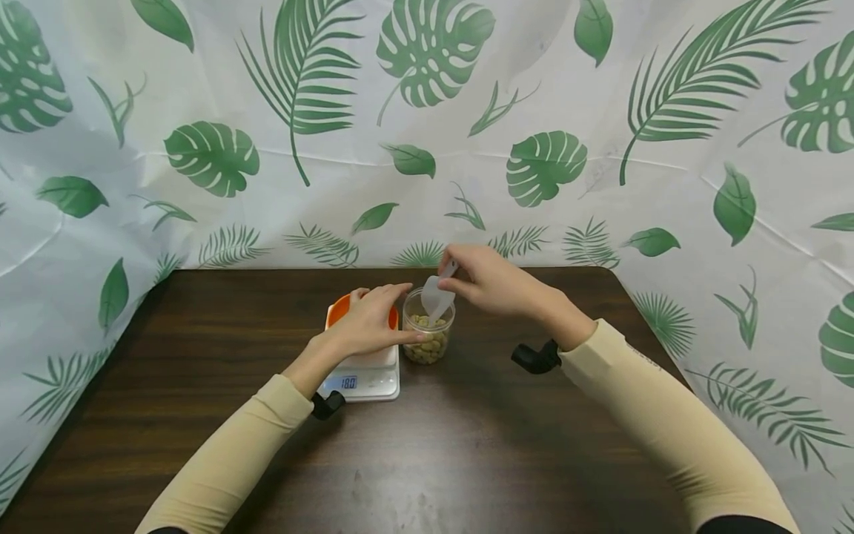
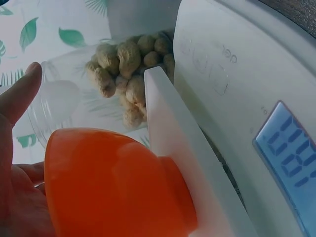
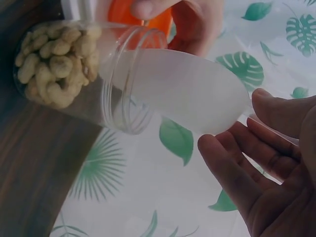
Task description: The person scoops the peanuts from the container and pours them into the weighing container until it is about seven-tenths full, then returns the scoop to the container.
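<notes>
My left hand (image 1: 367,322) reaches over an orange bowl (image 2: 108,182) and holds a clear jar (image 3: 111,74) near its rim, thumb at the front and fingers toward the back. Unshelled peanuts (image 2: 129,59) fill the lower part of the jar. My right hand (image 1: 490,278) pinches a translucent white scoop (image 1: 437,295) by its handle, with the scoop's head tilted down into the jar's mouth. The bowl sits on a white kitchen scale (image 1: 380,387), directly left of the jar. Its display (image 1: 348,383) reads 18.0. My left hand hides much of the bowl.
Everything stands toward the back of a dark wooden table (image 1: 427,460). A white sheet with green leaf prints (image 1: 467,208) hangs right behind the table's far edge and along its sides. Black wrist mounts (image 1: 534,357) hang below both forearms.
</notes>
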`<state>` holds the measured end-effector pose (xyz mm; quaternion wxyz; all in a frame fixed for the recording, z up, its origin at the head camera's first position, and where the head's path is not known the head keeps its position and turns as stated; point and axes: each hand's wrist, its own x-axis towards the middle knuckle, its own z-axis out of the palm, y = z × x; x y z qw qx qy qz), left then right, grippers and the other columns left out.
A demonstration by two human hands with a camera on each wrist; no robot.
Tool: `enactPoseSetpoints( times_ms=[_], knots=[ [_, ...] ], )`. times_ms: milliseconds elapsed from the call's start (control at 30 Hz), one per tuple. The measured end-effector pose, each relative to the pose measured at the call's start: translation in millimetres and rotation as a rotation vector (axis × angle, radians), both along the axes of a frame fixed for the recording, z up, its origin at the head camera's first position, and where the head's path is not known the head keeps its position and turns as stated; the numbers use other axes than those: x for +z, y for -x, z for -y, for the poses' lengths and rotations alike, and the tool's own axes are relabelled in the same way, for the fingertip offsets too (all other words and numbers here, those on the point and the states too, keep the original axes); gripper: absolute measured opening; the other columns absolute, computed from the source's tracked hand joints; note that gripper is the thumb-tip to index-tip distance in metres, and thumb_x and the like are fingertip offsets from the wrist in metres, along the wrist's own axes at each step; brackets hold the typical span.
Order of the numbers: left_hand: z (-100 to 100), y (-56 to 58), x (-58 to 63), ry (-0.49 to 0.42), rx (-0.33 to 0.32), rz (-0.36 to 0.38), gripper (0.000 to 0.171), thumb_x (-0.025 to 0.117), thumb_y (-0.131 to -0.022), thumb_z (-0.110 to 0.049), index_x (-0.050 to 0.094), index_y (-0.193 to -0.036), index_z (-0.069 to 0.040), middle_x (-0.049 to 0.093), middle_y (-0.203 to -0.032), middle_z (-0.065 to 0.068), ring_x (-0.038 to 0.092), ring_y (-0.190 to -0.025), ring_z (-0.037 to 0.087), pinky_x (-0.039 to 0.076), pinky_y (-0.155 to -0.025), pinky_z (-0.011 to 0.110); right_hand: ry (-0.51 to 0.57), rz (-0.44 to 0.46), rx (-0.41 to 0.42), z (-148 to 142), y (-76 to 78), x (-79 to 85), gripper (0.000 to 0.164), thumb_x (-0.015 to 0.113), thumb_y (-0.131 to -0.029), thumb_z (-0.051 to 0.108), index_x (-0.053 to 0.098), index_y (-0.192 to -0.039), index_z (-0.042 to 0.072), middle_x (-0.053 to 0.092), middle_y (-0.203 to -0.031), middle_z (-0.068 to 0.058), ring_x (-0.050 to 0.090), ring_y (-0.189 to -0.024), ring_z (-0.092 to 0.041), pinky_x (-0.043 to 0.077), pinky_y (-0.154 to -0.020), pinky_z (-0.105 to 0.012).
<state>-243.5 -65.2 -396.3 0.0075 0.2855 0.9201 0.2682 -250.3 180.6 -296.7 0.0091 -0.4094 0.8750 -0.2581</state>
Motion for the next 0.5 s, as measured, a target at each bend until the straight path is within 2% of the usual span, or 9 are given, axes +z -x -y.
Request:
enactPoseSetpoints(
  times_ms=[267, 500],
  knots=[
    [-6.1, 0.5, 1.6, 0.007, -0.020, 0.002, 0.094, 0.076, -0.085, -0.060, 0.043, -0.155, -0.006, 0.053, -0.150, 0.010, 0.051, -0.132, 0.027, 0.024, -0.107, 0.063, -0.038, 0.001, 0.021, 1.5, 0.0, 2.8, 0.009, 0.068, -0.100, 0.011, 0.061, -0.103, 0.007, 0.065, -0.098, -0.003, 0.067, -0.088, -0.016, 0.055, -0.076, -0.036],
    [-11.7, 1.0, -0.2, 0.001, -0.006, 0.005, 0.093, 0.078, -0.086, -0.057, 0.043, -0.155, -0.005, 0.055, -0.147, 0.010, 0.052, -0.130, 0.028, 0.023, -0.108, 0.066, -0.133, 0.018, 0.027, 9.0, 2.2, 5.2, 0.007, 0.067, -0.101, 0.011, 0.061, -0.101, 0.010, 0.063, -0.093, 0.000, 0.061, -0.080, -0.014, 0.052, -0.071, -0.035]
  ],
)
